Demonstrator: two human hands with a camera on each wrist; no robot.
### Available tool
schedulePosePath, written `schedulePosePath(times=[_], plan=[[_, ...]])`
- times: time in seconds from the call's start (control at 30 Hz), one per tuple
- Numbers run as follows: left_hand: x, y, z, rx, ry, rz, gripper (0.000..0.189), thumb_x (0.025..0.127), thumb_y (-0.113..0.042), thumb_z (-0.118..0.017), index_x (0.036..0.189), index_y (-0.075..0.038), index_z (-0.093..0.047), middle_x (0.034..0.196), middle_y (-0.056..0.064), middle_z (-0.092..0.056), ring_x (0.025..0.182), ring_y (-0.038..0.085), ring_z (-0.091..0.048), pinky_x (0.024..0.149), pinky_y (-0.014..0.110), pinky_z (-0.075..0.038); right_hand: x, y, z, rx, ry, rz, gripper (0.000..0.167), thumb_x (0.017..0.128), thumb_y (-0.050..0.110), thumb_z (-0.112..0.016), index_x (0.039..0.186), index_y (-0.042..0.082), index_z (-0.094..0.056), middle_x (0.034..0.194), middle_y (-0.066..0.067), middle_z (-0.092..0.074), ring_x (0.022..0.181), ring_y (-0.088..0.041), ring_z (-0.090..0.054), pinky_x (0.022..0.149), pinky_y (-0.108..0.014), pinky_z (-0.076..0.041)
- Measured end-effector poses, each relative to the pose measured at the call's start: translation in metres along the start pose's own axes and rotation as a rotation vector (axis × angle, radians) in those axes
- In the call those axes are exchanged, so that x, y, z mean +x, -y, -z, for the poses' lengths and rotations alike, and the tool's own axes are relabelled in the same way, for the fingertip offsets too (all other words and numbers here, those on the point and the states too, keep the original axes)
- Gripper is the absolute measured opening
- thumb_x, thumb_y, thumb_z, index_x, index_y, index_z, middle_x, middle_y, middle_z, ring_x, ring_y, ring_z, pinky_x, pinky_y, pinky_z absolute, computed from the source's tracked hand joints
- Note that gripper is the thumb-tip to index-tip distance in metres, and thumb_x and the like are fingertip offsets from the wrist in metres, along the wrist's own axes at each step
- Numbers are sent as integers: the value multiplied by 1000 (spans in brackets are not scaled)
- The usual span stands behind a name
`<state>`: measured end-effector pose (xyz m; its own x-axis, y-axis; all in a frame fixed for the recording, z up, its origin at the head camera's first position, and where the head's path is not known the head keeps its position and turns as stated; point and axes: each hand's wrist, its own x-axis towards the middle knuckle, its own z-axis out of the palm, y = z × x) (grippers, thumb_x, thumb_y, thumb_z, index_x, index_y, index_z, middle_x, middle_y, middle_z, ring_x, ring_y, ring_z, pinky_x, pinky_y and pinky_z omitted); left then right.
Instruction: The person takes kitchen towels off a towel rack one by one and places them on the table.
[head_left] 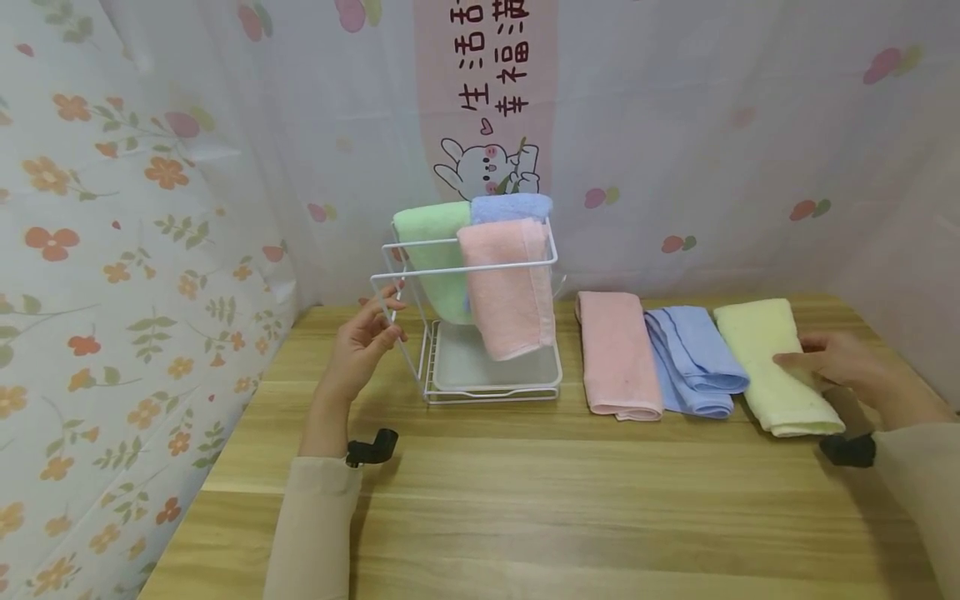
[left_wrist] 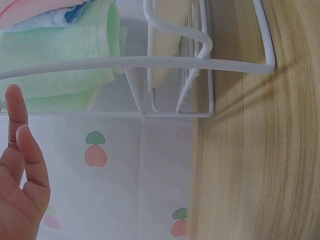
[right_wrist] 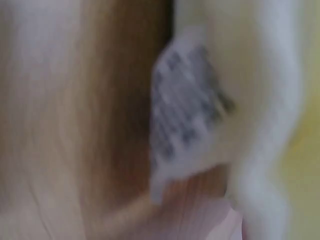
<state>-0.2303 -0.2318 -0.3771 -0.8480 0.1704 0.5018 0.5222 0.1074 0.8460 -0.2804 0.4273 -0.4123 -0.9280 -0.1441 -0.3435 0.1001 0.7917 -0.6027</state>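
Note:
A white wire rack (head_left: 465,271) stands at the back of the table. Over its upper bars hang a green towel (head_left: 432,223), a blue towel (head_left: 512,206) and a pink towel (head_left: 510,292). My left hand (head_left: 358,342) is at the rack's left side, its fingertips right at the wire frame; in the left wrist view the thumb and finger (left_wrist: 18,110) are extended, close to a white bar (left_wrist: 135,62). On the right, my right hand (head_left: 851,367) pinches the right edge of a folded yellow towel (head_left: 768,367), thumb on top. The blurred right wrist view shows a printed label (right_wrist: 185,102) beside the towel's edge.
Left of the yellow towel lie a folded blue towel (head_left: 693,354) and a folded pink towel (head_left: 618,354) on the wooden table (head_left: 525,500). A white tray (head_left: 457,367) sits in the rack's base. Patterned cloth (head_left: 675,125) hangs behind the table and on the left.

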Motion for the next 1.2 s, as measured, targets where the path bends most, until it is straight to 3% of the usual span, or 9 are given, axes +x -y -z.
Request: schedulePosePath(times=[0.03,0.13,0.3,0.47,0.6,0.9,1.0,1.13,1.2], plan=[[0,1,0,3,2,1,36,98,3,-55,116,-26,-65,158,22,-35,79,10,-63,70,18,-46,-1,0,-1,8,5,-6,82,103,46,-50,144,-21,-24,139,-39,-37,102,-26,-53,84,-44,-50],[-1,0,-1,5,5,12,42,99,2,-55,114,-36,-64,158,20,-36,79,13,-63,70,19,-46,-1,-1,-5,13,-31,13,72,102,47,-51,136,-15,-39,125,-28,-51,103,-29,-51,84,-47,-48],[0,-2,-2,-6,6,23,42,99,0,-55,114,-37,-64,158,20,-35,80,10,-62,69,18,-44,5,-3,-5,-10,-153,36,62,100,37,-57,126,-18,-45,103,-18,-61,78,-8,-50,64,-27,-48],[0,-1,-2,-16,2,21,41,99,0,-55,114,-37,-64,158,21,-34,79,7,-61,68,17,-43,3,0,-4,-1,-240,69,53,100,35,-57,116,-16,-53,85,7,-58,74,-4,-47,62,-26,-43],[0,0,-2,-9,-1,17,41,99,1,-55,114,-37,-64,158,21,-34,79,11,-62,68,18,-44,0,3,-6,38,-283,126,47,102,32,-54,113,-13,-53,77,16,-55,69,-2,-48,59,-26,-43],[0,2,-2,18,-4,-6,44,98,3,-55,115,-37,-64,158,18,-37,79,9,-63,68,17,-43,-3,6,-3,254,-141,179,55,108,24,-40,140,-18,-24,79,11,-66,67,-12,-66,61,-31,-57],[0,3,-2,12,-3,-17,39,98,2,-55,117,-31,-65,157,16,-39,79,11,-63,67,18,-43,-1,4,-6,272,-143,173,55,108,25,-39,139,-18,-24,78,8,-66,64,-14,-66,58,-33,-57],[0,3,-2,-18,7,-34,24,98,2,-56,120,-5,-62,157,18,-38,79,12,-63,68,18,-44,3,-3,-12,271,-183,137,52,106,28,-46,133,-15,-33,76,13,-63,59,-13,-65,53,-33,-55],[0,2,-2,-29,11,-37,23,98,1,-56,121,-1,-60,157,20,-37,80,12,-62,68,18,-44,5,-8,-14,290,-183,106,46,105,31,-48,129,-8,-40,77,17,-63,59,-13,-65,54,-33,-56]])
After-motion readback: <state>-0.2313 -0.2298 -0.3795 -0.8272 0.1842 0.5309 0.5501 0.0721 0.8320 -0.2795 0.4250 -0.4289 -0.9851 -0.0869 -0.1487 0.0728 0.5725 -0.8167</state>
